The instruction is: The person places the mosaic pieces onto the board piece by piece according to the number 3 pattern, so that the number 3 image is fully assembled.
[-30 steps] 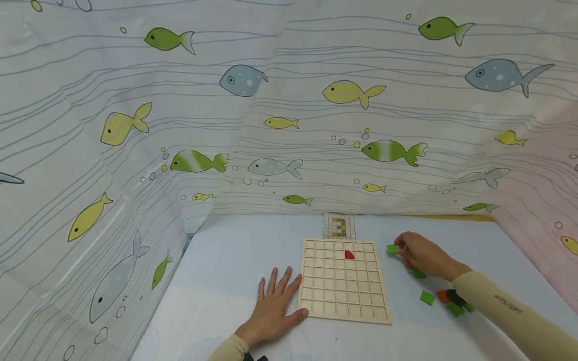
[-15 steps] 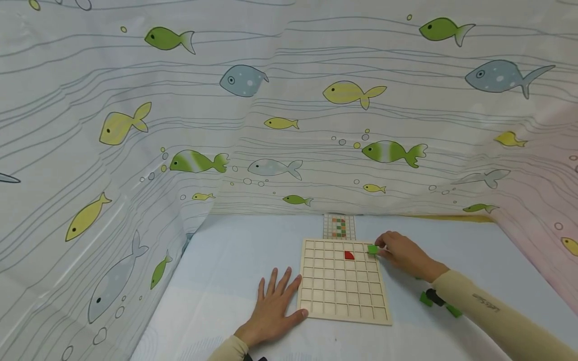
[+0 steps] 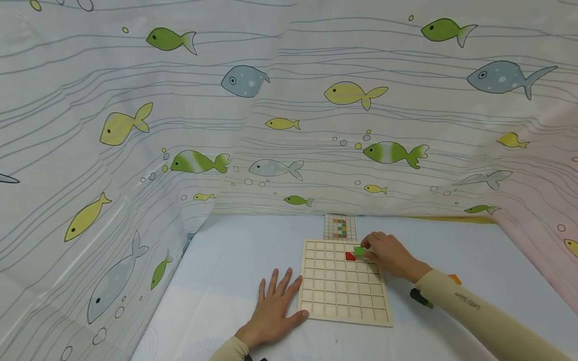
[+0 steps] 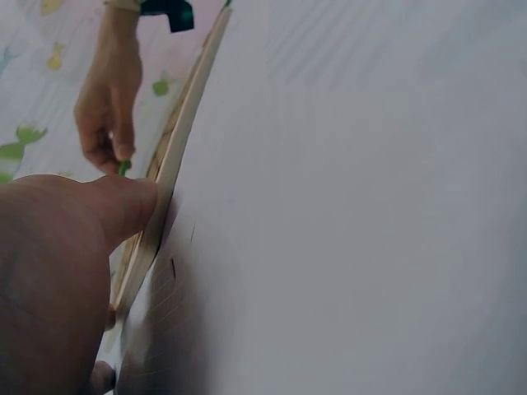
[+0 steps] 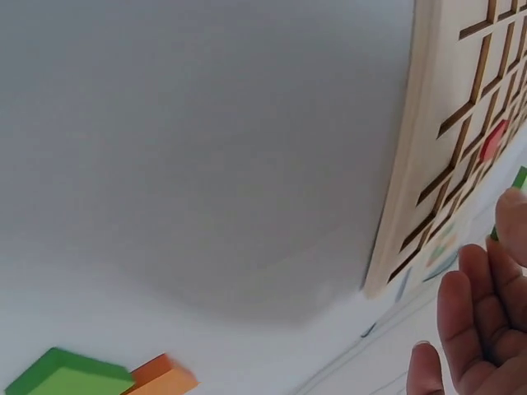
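Observation:
My right hand [image 3: 389, 254] pinches a green square tile [image 3: 358, 251] between thumb and fingertips, over the upper right of the wooden grid board [image 3: 323, 290]. Just left of that tile, a red tile with one rounded corner [image 3: 349, 256] sits in a cell. In the right wrist view the green tile [image 5: 520, 178] shows edge-on at the fingertips, its far part cut off by the frame. My left hand [image 3: 272, 311] lies with spread, straight fingers on the table, its thumb and fingertips touching the board's left edge. The left thumb [image 4: 132, 206] rests against the board's rim in the left wrist view.
Behind the board lies a small card [image 3: 340, 228] printed with a coloured grid pattern. Loose tiles lie right of the board, partly hidden by the right forearm; an orange tile [image 3: 454, 279] and a green tile [image 5: 70, 374] show. A fish-printed curtain [image 3: 289, 125] encloses the table.
My right hand has carried the green tile leftward from the table beside the board to above the grid, close to the red tile. The left hand has stayed in place.

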The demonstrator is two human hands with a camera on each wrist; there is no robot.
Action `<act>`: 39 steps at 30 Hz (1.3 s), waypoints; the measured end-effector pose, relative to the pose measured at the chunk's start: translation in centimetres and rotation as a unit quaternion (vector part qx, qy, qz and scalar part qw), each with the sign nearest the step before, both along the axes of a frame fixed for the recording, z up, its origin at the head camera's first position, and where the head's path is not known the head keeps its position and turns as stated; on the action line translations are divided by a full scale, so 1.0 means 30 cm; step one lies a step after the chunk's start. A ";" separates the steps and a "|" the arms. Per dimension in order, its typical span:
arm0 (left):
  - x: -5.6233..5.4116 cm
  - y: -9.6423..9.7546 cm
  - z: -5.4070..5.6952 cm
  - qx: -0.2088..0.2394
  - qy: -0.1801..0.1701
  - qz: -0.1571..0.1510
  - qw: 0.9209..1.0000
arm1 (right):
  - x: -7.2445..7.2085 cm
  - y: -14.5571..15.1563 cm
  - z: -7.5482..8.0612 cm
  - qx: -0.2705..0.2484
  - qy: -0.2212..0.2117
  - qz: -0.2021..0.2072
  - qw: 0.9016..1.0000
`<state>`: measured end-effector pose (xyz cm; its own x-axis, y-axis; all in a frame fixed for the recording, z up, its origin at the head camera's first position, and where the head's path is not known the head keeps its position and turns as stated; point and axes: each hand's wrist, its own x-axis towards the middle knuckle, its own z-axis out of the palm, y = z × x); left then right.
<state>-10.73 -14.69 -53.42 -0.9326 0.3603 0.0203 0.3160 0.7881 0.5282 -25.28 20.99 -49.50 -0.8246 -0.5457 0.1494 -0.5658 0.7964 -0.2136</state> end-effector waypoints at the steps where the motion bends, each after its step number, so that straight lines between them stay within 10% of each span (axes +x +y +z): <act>1: 0.000 0.000 0.000 0.000 0.000 0.000 1.000 | 0.002 -0.008 0.002 0.000 -0.002 -0.002 1.000; 39: -0.002 -0.001 0.004 -0.008 0.003 0.000 1.000 | 0.005 -0.149 -0.027 0.002 -0.003 0.027 1.000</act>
